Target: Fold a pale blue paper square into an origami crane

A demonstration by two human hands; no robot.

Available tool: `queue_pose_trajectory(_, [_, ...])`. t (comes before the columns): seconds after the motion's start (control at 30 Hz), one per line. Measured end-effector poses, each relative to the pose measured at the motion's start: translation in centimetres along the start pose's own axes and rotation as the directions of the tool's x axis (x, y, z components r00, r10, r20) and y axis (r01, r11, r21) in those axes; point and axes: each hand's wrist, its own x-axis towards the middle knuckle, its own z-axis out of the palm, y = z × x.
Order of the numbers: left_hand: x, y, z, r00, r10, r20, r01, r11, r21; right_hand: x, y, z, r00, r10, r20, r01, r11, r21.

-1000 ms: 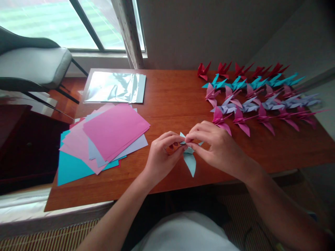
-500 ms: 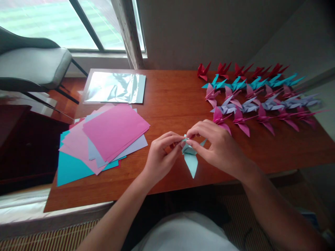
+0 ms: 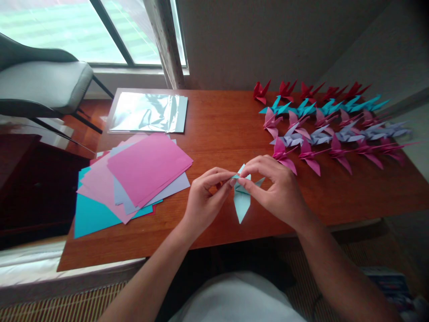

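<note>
Both my hands pinch a small light-blue folded paper figure [image 3: 241, 201] above the near middle of the wooden table [image 3: 221, 120]. My left hand [image 3: 204, 201] grips its left side with thumb and forefinger. My right hand [image 3: 278, 188] grips its upper right part, fingers curled. One pointed flap of the figure hangs toward me; small tips stick up between my fingers.
A loose stack of pink, lilac and turquoise paper sheets [image 3: 134, 174] lies at the left. Behind it lies a clear plastic sleeve [image 3: 149, 112]. Rows of several folded paper cranes [image 3: 328, 120] in red, turquoise, pink and lilac fill the right. A grey chair [image 3: 40, 85] stands by the window.
The paper figure has shifted a little left and up in my fingers, and its hanging flap now points more straight down. My right hand's fingers have lifted and spread slightly.
</note>
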Motion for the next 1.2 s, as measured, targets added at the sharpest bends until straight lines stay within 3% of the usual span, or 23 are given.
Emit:
queue_pose_trajectory(0.2, [0.02,0.12,-0.22,1.000,-0.007,-0.020,0.008,0.999,0.038,-0.04,0.32,-0.57,0.998,0.042,0.055,-0.044,0.999,0.032])
queue_pose_trajectory(0.47, [0.08,0.36,-0.19,0.989,-0.149,0.009,0.149,0.988,-0.037,0.01,0.32,-0.66,0.985,0.137,0.102,-0.152,0.977,0.148])
queue_pose_trajectory(0.67, [0.05,0.11,-0.17,0.994,-0.102,0.042,0.102,0.995,-0.005,-0.07,0.37,-0.66,0.969,0.208,0.133,-0.232,0.951,0.206])
queue_pose_trajectory(0.9, [0.06,0.04,-0.22,0.996,-0.065,0.058,0.064,0.998,0.026,0.02,0.39,-0.70,0.977,0.163,0.135,-0.186,0.965,0.182])
queue_pose_trajectory(1.2, [0.14,0.39,-0.14,0.998,-0.018,0.056,0.012,0.994,0.109,-0.30,0.45,-0.52,0.974,0.202,0.098,-0.221,0.942,0.251])
